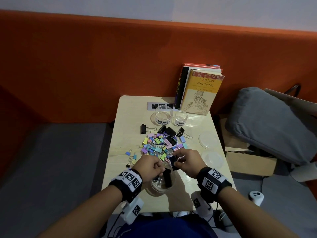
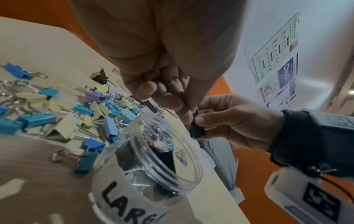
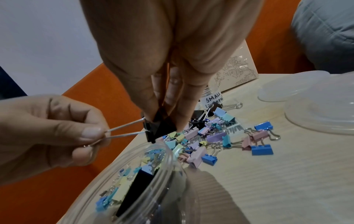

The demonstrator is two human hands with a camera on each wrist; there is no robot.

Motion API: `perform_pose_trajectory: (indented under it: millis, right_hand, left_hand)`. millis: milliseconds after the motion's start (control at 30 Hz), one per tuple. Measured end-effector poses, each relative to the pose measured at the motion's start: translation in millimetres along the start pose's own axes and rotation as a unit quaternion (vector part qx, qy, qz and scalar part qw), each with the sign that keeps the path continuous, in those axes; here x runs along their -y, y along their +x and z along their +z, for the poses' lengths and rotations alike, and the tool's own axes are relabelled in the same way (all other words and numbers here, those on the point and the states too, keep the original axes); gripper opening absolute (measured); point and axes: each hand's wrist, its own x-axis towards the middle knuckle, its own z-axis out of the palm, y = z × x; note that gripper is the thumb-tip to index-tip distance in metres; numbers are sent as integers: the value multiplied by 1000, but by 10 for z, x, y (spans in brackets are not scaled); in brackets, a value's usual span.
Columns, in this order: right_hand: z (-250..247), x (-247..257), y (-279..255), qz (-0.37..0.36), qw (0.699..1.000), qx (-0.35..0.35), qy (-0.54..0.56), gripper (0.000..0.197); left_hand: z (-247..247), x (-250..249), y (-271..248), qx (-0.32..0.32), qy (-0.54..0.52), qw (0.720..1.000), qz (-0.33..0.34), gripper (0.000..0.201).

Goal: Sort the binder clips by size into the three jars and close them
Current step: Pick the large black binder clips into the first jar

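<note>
Over the LARGE jar (image 2: 145, 169) both hands share a black binder clip (image 3: 160, 128) — right hand (image 1: 186, 163) pinching its body, left hand (image 1: 151, 166) its wire handles; large clips are being sorted — next, release it inside

Table (image 1: 197, 189) bears clips (image 1: 158, 145), jars (image 1: 162, 115), lids (image 1: 208, 140), books (image 1: 199, 93).

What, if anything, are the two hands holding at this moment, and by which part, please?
Both hold one large black binder clip: the right hand pinches its black body, and the left hand pinches its wire handles, above the LARGE jar.
</note>
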Motion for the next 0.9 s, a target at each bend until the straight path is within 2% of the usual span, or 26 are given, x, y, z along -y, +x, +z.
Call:
perform_pose_trajectory:
  millis: [200,400,567,700,800,900]
  right_hand:
    - [-43,-37,0,19,998,24,59,33]
    - [-52,-2,-12,12,998,32,46,27]
    - [-38,62,-25,-18,996,82,-30,27]
    - [44,166,-19,-45,986,131,-92,26]
    - [126,260,-1,-91,968,153,-178,26]
    - [212,349,9,-132,936,181,-271,24]
  left_hand:
    - [-50,105,22,1,12,1000,-9,7]
    - [-27,157,37,-12,29,999,-8,10]
    - [-27,223,19,-6,40,999,2,20]
    - [-26,246,23,-13,99,994,35,22]
    - [18,236,37,-11,103,993,52,28]
    - [35,246,56,9,96,994,50,41]
